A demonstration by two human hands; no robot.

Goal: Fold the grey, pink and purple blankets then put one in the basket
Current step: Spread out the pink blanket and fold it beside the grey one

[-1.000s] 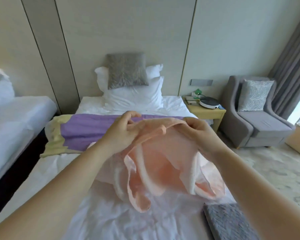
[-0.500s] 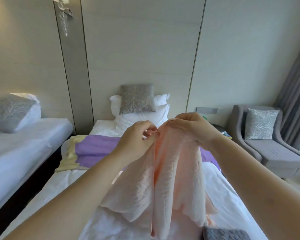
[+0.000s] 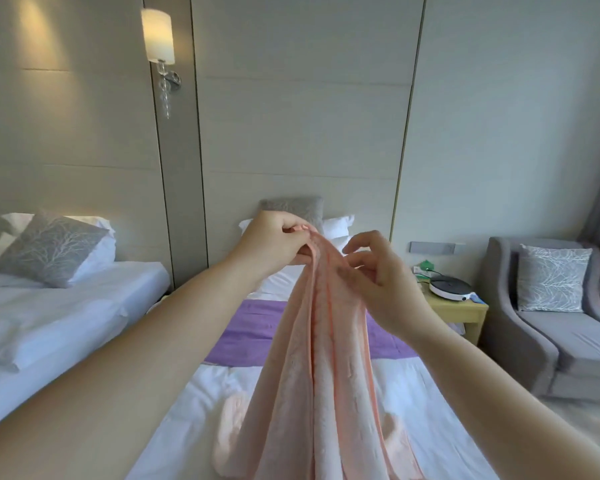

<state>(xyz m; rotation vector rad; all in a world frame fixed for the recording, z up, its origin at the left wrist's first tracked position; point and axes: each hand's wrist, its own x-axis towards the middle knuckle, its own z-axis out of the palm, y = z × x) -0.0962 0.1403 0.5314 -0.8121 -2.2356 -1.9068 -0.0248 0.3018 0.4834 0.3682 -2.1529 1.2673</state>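
One pink blanket [image 3: 321,382], left hand [image 3: 276,245]; one purple blanket [image 3: 252,327]

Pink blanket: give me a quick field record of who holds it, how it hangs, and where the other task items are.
pink blanket: hangs lengthwise in loose folds, lower end resting on the bed
left hand: pinches its top edge
right hand: at the blanket's right side just below the top, fingers curled; grip unclear
purple blanket: spread flat across the bed, behind the pink one
grey blanket: not in view
basket: not in view
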